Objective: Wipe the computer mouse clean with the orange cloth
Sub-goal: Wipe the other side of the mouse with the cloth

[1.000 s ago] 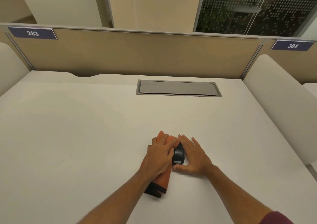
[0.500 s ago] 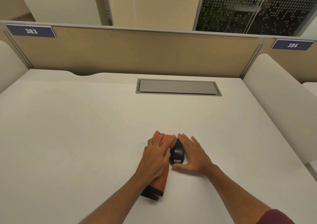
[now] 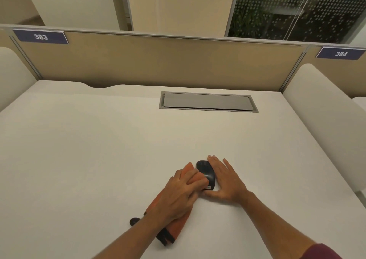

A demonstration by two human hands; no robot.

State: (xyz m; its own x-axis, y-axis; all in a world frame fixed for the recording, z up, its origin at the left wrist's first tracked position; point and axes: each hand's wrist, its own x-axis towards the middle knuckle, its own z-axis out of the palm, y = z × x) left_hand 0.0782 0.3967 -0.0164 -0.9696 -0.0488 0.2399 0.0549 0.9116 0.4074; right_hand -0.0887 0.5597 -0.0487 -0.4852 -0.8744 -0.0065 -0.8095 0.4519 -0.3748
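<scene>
One black computer mouse (image 3: 206,174) lies on the white desk (image 3: 99,149), long axis running away from the person. Left hand (image 3: 178,197) presses the orange cloth (image 3: 195,176) against its side; right hand (image 3: 225,181) lies flat, fingers spread, bracing it.

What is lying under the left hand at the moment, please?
The orange cloth, pressed against the mouse by the left hand. The cloth's middle is covered.

A blue plate (image 3: 41,37) on the divider's left end reads "383"; another plate (image 3: 340,53) rightward reads "384".
</scene>
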